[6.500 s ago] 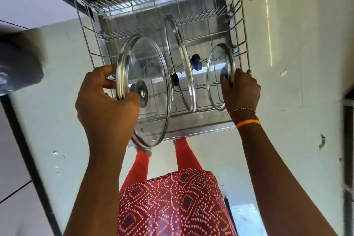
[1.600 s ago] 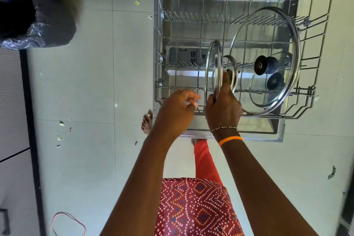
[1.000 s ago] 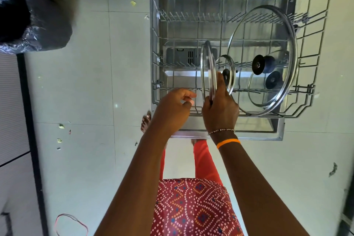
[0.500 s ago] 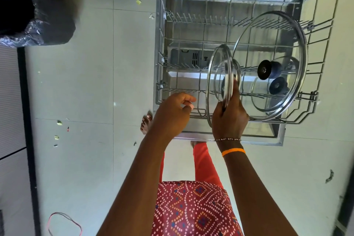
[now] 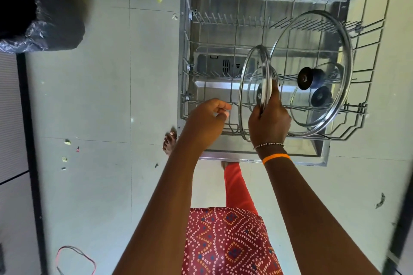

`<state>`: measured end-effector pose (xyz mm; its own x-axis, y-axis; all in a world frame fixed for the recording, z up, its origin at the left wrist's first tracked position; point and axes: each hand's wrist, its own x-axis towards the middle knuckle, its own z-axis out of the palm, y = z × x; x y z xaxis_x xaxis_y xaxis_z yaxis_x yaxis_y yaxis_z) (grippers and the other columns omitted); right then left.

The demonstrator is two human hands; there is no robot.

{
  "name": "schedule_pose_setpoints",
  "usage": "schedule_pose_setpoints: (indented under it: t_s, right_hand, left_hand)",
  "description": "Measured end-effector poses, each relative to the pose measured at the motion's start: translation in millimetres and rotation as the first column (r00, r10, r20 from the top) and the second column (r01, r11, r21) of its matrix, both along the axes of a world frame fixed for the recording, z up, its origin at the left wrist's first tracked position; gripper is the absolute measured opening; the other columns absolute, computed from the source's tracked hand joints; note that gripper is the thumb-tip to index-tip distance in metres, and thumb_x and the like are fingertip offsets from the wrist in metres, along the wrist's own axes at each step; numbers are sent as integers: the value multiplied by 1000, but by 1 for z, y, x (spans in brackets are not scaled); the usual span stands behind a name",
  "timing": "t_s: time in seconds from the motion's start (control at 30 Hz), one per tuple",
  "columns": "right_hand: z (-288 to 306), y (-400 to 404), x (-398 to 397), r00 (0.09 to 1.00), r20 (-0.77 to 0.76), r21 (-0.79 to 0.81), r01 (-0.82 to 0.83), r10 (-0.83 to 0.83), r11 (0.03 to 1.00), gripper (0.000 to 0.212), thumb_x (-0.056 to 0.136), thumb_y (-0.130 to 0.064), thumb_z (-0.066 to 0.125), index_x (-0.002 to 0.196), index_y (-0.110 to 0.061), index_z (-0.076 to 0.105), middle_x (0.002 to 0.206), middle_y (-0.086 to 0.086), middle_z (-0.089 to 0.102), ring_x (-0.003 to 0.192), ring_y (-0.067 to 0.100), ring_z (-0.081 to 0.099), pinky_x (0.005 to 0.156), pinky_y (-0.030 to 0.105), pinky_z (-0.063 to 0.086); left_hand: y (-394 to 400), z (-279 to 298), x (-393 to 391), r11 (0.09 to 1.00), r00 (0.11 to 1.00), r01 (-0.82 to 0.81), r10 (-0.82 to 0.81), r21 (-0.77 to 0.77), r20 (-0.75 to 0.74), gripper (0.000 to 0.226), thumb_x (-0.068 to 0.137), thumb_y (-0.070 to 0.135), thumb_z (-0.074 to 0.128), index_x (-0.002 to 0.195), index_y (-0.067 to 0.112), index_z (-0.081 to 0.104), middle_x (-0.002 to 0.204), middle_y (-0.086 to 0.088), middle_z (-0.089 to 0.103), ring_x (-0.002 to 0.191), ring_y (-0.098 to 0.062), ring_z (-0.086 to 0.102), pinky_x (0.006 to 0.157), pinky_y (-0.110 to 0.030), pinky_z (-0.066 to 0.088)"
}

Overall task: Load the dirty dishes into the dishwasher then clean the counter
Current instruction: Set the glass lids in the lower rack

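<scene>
Far left: crinkled black bin bag (image 5: 33, 18), glossy plastic, on pale matte floor tiles (image 5: 89, 96) flecked with small yellowish scraps (image 5: 64, 158). Lower left: thin red wire loop (image 5: 76, 259) lying on the floor.

Center: left hand (image 5: 207, 121), fingers curled loosely inward, gripping nothing, hovering at the near left edge of the wire rack (image 5: 187, 73). Rack of thin grey metal rods, rows of upright prongs, pulled out over the open dishwasher door (image 5: 321, 156) of brushed steel.

Just right of that: right hand (image 5: 269, 123) clasped around the lower rim of a round glass lid (image 5: 252, 87) with a shiny steel band, index finger stretched up along the glass. Lid standing nearly on edge in the rack, dark knob showing through the glass. Beaded bracelet (image 5: 268, 144) and orange band (image 5: 276, 158) on that wrist.

Right: large glass lid (image 5: 312, 47), same steel rim, leaning tilted in the rack, black knob (image 5: 309, 78) facing outward. Behind it, seen through the glass, a smaller lid (image 5: 297, 107) with its own black knob.

Bottom: red patterned dotted fabric (image 5: 228, 241) and red trouser leg (image 5: 237, 185), bare foot (image 5: 169, 142) beside the door.
</scene>
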<state>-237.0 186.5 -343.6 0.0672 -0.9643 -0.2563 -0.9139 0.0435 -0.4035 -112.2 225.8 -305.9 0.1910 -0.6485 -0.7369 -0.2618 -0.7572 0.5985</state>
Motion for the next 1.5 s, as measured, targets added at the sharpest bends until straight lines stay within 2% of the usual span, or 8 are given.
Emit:
schedule_pose_setpoints:
  t_s: [0.07, 0.2, 0.47, 0.57, 0.67, 0.8, 0.97, 1.5]
  right_hand:
    - [-2, 5, 2, 999, -15, 3, -33, 33, 999, 60, 83, -7, 47, 141, -6, 32, 90, 27, 66, 67, 41, 63, 62, 40, 49]
    - [-5, 5, 3, 996, -26, -4, -81, 81, 997, 64, 77, -15, 40, 140, -3, 35, 98, 28, 66, 63, 41, 63, 56, 37, 47]
    - [-1, -8, -4, 999, 0, 65, -39, 39, 997, 63, 87, -7, 48, 145, -10, 25, 100, 23, 65, 88, 40, 62, 75, 41, 47]
    - [-4, -2, -4, 999, 6, -10, -52, 52, 999, 61, 84, -9, 47, 143, -8, 30, 100, 25, 65, 78, 40, 63, 67, 39, 48]
    - [-4, 12, 2, 999, 22, -27, -45, 45, 999, 62, 79, -10, 49, 139, -5, 37, 99, 27, 67, 61, 40, 63, 56, 35, 48]
    - [-2, 19, 5, 993, 19, -14, -117, 118, 993, 62, 78, -1, 61, 137, -1, 40, 109, 24, 65, 61, 38, 65, 53, 37, 51]
    - [2, 11, 4, 996, 41, 21, -83, 83, 996, 61, 84, -2, 52, 142, -8, 33, 100, 24, 67, 73, 38, 65, 65, 38, 50]
    - [13, 19, 3, 984, 133, -184, -89, 114, 979, 59, 76, -15, 35, 132, -1, 46, 74, 20, 67, 51, 30, 59, 56, 25, 44]
  left_hand:
    - [-5, 1, -5, 999, 999, -30, 31, 14, -40, 25, 95, 12, 48, 117, 12, 61, 122, -1, 61, 96, -2, 47, 83, -15, 35]
    - [-8, -1, -13, 998, 996, -49, 51, 30, -68, 25, 95, 10, 48, 116, 13, 62, 122, -3, 61, 96, -7, 51, 80, -17, 40]
    - [-5, -2, -21, 992, 985, -110, 118, 69, -124, 27, 94, 2, 46, 116, 5, 61, 122, -10, 61, 100, -10, 55, 97, -27, 45]
    - [-2, -4, -23, 989, 984, -132, 139, 69, -109, 26, 94, 3, 47, 114, 6, 63, 120, -9, 62, 103, -14, 57, 100, -34, 45]
    - [4, -7, -23, 991, 988, -116, 122, 66, -94, 25, 95, 5, 47, 113, 9, 63, 120, -5, 62, 102, -12, 56, 98, -29, 45]
    - [12, -10, -21, 988, 985, -132, 140, 83, -99, 25, 95, 6, 47, 113, 11, 63, 113, -1, 62, 100, -9, 55, 94, -25, 44]
    - [16, -10, -14, 987, 984, -140, 147, 77, -96, 24, 95, 7, 47, 113, 11, 62, 103, 5, 58, 95, -7, 54, 91, -22, 43]
    - [29, -15, 9, 980, 975, -184, 192, 80, -113, 23, 95, 6, 47, 112, 10, 62, 104, 1, 60, 103, -16, 57, 99, -31, 45]
